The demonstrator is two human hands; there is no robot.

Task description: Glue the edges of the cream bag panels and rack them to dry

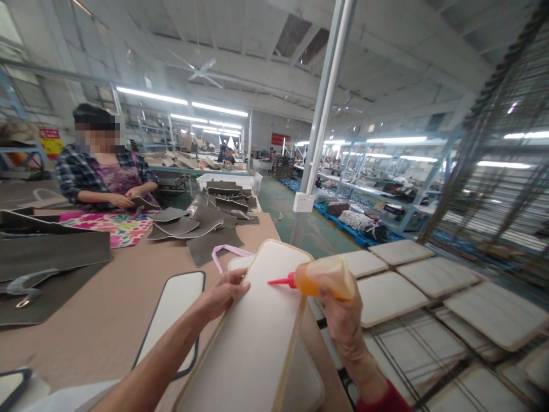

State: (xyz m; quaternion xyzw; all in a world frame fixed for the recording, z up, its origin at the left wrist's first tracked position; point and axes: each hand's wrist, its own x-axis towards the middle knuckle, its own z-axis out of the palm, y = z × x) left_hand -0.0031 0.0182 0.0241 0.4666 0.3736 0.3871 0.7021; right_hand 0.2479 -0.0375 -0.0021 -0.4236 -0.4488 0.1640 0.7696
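Note:
My left hand (pixel 225 293) grips the left edge of a long white panel (pixel 253 337) with rounded corners and a yellowish rim. Closed around a squeeze bottle (pixel 321 277) of amber liquid is my right hand (pixel 343 315). The bottle lies almost level above the panel, its red nozzle pointing left over the white face. Whether the tip touches the surface I cannot tell. Beneath the held panel, part of another white panel (pixel 306 375) shows. To the left, a white panel with a dark border (pixel 174 315) lies on the brown table (pixel 107 303).
Grey-brown cut pieces (pixel 201 220) are heaped across the table. A co-worker (pixel 105 166) handles a similar piece at the far left. On my right, several white panels (pixel 392 294) lie on a wire rack. A metal post (pixel 319 114) with a socket box stands ahead.

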